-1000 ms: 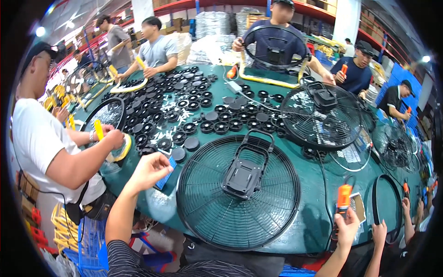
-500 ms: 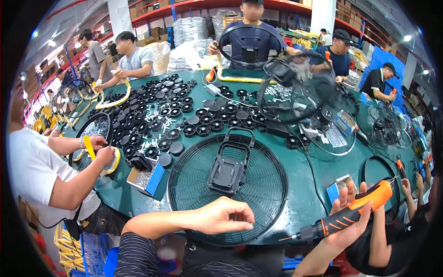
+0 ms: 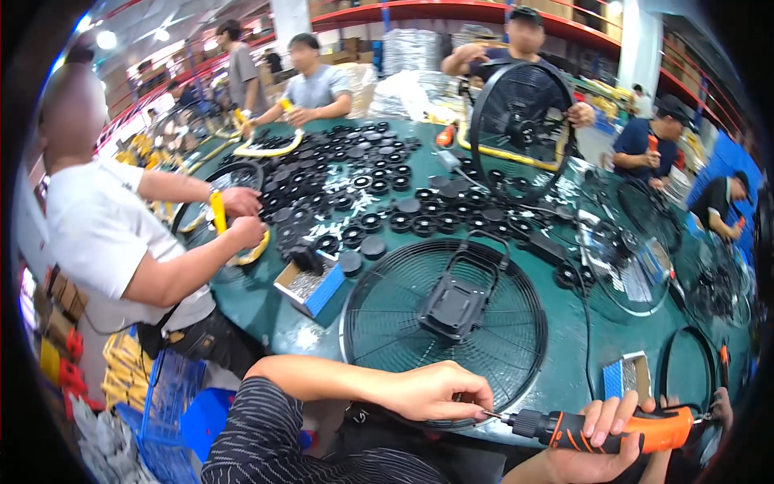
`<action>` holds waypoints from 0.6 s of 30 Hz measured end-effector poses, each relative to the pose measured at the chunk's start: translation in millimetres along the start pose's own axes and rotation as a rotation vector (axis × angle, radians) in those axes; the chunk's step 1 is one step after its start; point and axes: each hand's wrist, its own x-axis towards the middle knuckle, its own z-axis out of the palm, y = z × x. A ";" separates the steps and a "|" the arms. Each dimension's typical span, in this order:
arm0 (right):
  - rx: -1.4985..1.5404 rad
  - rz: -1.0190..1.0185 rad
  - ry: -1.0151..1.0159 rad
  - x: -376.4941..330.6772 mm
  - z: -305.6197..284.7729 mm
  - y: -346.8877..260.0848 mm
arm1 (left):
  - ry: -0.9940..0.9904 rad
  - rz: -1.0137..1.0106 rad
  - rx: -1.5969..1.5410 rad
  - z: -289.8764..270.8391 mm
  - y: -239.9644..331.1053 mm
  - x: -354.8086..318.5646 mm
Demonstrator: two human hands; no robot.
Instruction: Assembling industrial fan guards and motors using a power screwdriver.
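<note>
My right hand (image 3: 605, 440) is wrapped round an orange and black electric screwdriver (image 3: 665, 430), held almost level with its bit pointing left. The fingers of my left hand (image 3: 446, 391) are pinched together at the bit's tip. Whatever small thing they hold is too small to make out. Just beyond my left hand, a round black wire fan guard (image 3: 516, 335) lies flat on the table. On its middle sits a black rectangular housing (image 3: 455, 306) with a loop-shaped frame reaching toward the far side.
An open box of small metal parts (image 3: 326, 294) stands left of the guard, another box (image 3: 614, 379) to the right. Many round black parts (image 3: 355, 234) cover the green table (image 3: 266, 306) beyond. A black cable (image 3: 587, 331) runs along the right. Co-workers stand around, one across holding a fan guard (image 3: 520, 133).
The view has turned, shifting the scene rightward. My screwdriver has swung level, and its bit now meets my left fingertips. The person across now holds a guard upright over the table.
</note>
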 end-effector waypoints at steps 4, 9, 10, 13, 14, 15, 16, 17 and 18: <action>-0.054 -0.054 0.023 0.2 -0.2 0.8 | -0.004 0.021 0.014 -3.6 -1.0 -4.9; -0.089 -0.046 0.033 -5.0 -1.6 3.7 | 0.006 -0.041 0.005 -2.3 1.4 -4.8; -0.099 -0.058 0.038 -5.1 -0.1 4.2 | 0.013 -0.021 -0.013 -2.5 1.2 -4.8; -0.081 -0.061 -0.004 -3.1 3.2 4.8 | 0.033 -0.010 -0.004 -4.2 -2.1 -5.7; -0.066 -0.066 -0.037 -2.6 3.0 5.2 | 0.022 0.011 0.001 -4.8 -3.5 -5.7; -0.099 -0.060 -0.011 -3.0 2.4 4.5 | 0.022 0.043 0.009 -4.6 -5.1 -5.6; -0.105 -0.063 -0.009 -4.4 1.1 4.4 | -0.002 0.034 -0.002 -4.5 -5.8 -5.8; -0.120 -0.051 -0.013 -6.0 -1.3 5.1 | 0.015 0.043 -0.003 -4.5 -6.3 -6.0; -0.162 -0.069 -0.002 -10.5 -0.9 1.7 | -0.009 0.048 -0.017 -4.5 -7.1 -3.4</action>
